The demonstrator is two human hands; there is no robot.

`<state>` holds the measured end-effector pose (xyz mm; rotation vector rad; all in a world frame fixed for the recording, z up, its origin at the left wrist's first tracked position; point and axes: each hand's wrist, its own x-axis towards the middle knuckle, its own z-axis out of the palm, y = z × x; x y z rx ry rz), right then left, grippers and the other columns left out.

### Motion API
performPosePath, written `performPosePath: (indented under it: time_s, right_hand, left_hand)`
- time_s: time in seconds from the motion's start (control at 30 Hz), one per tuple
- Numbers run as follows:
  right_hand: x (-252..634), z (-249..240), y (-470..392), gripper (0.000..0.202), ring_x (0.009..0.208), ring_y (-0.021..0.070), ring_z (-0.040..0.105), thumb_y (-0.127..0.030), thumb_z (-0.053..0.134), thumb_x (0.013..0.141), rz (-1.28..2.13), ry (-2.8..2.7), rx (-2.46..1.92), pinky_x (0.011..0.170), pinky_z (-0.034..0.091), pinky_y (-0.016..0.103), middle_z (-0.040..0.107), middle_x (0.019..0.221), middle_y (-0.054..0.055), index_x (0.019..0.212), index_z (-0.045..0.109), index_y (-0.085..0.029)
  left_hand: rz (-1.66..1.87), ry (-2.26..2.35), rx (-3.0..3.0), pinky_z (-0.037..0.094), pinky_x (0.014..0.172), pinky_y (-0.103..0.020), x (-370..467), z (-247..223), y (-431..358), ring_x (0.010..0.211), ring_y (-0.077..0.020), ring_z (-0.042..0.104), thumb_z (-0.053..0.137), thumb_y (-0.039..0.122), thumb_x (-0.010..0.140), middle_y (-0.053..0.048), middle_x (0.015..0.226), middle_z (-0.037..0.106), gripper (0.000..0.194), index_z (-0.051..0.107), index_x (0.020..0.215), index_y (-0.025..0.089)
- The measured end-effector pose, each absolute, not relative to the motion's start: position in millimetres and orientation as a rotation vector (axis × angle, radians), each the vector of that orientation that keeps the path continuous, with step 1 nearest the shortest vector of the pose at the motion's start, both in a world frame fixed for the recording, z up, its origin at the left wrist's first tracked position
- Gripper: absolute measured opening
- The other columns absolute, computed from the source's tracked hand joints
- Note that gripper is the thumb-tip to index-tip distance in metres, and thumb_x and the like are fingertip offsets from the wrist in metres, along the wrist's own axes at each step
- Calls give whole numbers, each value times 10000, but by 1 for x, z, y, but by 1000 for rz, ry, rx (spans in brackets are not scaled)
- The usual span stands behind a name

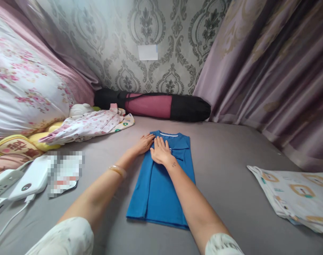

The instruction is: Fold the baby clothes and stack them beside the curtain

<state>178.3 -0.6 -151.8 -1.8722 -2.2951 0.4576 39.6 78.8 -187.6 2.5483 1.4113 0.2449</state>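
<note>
A blue shirt (166,191) lies on the grey bed sheet (220,159), its sides and sleeves folded inward and its neckline toward the wall. Flat on the upper middle of the shirt rests my right hand (161,150), fingers stretched toward the collar. My left hand (145,143) touches the shirt's upper left edge with its fingers extended, some tips close to the right hand. A bangle circles my left wrist. Neither hand holds anything; both palms face down and are hidden.
Folded patterned cloth (296,194) lies at right. A black and maroon bag (150,106) lies along the wall. At left are rumpled floral clothing (89,124), a pillow (25,81), a white power bank (31,177), a power strip (4,184) and a blurred-out item (65,173).
</note>
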Motion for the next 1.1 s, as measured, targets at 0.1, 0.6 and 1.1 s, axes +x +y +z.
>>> performPosePath:
  time_s: [0.1, 0.6, 1.1]
  right_hand:
    - [179, -160, -1, 659, 1484, 248, 52, -354, 278, 965, 444, -2280, -1888, 1190, 4, 437, 112, 1602, 154, 1518, 202, -5]
    - [215, -148, 16, 645, 1482, 255, 61, -379, 209, 991, 383, -1988, -1970, 1186, 26, 456, 128, 1603, 149, 1521, 192, -13]
    - [240, -187, 24, 662, 1463, 283, 153, -396, 238, 978, 152, -1765, -2272, 1177, 35, 453, 231, 1572, 184, 1492, 273, 21]
  left_hand:
    - [166, 1468, 2522, 161, 1178, -488, 37, -189, 77, 1468, -235, 196, 168, 433, 984, -81, 1579, 280, 582, 332, 1485, 187]
    - [238, 1673, 2572, 164, 1182, -448, 61, -164, 66, 1465, -232, 207, 187, 376, 992, -127, 1568, 293, 534, 348, 1454, 162]
    - [124, 1695, 2510, 115, 1189, -455, 93, -183, 49, 1475, -292, 152, 167, 541, 961, -176, 1587, 203, 733, 275, 1496, 53]
